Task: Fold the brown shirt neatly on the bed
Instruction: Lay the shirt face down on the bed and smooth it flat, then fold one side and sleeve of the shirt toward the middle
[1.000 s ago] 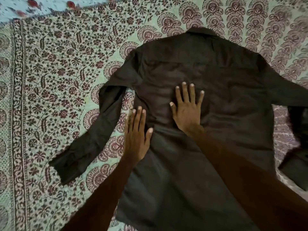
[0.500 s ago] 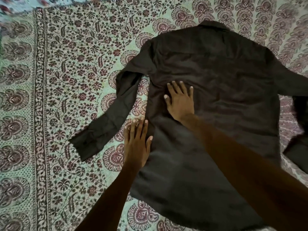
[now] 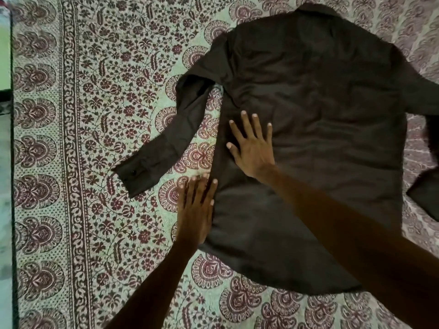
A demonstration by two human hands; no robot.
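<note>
At the far left edge a narrow strip of pale floor (image 3: 5, 162) is visible, and next to it begins the bed (image 3: 114, 67), which is covered by a printed cover (image 3: 40, 150) in light green with dark red flowers and a border band (image 3: 71, 138) running from top to bottom. More to the right lies the left-side sleeve (image 3: 175, 129) of the brown shirt (image 3: 332, 103). This sleeve goes out from the shoulder and bends down toward the person, and its cuff (image 3: 140, 176), with one small button (image 3: 134, 172), rests flat on the cover, apart from the body of the shirt. Just to the right of the cuff is the left hand (image 3: 196, 210). It lies palm down with straight fingers at the left side edge of the shirt, partly on the cover and partly touching the cloth; its grip is released and it holds nothing. The picture is a little blurred here. The right hand (image 3: 253, 148) is farther up and fully on the shirt, pressing flat on the cloth with the fingers spread; its grip is also released. The shirt itself is spread out on the bed, with its collar (image 3: 316, 9) at the far end and its lower hem nearest to the person. At the right edge the right-side sleeve (image 3: 425, 195) hangs down along the shirt and is partly cut off by the frame.
</note>
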